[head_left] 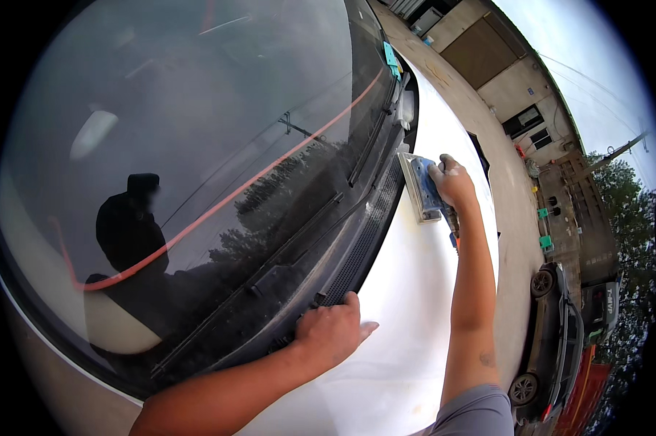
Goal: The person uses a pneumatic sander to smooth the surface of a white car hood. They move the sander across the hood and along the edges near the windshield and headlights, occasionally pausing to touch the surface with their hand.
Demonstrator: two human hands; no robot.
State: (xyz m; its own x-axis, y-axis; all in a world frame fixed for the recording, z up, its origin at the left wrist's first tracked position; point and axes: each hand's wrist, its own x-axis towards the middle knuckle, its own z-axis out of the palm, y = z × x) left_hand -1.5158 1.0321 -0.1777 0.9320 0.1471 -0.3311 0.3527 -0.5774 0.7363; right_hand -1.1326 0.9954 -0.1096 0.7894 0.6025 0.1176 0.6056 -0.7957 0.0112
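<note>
My right hand (457,185) is closed round a blue power sander (431,190) with a flat rectangular pad. The pad's lower edge meets the white hood (408,291) of a vehicle, close to the black cowl grille (364,240). A hose or cord runs back from the sander under my right forearm, mostly hidden by it. My left hand (329,330) leans on the hood's rear edge beside the cowl, empty, with thumb and forefinger apart. Its other fingers are partly out of sight.
The dark windshield (219,131) with its wipers fills the left and carries a strip of red tape (219,207). A teal clip-like piece (391,59) sits at the far end of the cowl. Beyond the hood, a dark car (549,334) stands on the yard, near green stools (546,243).
</note>
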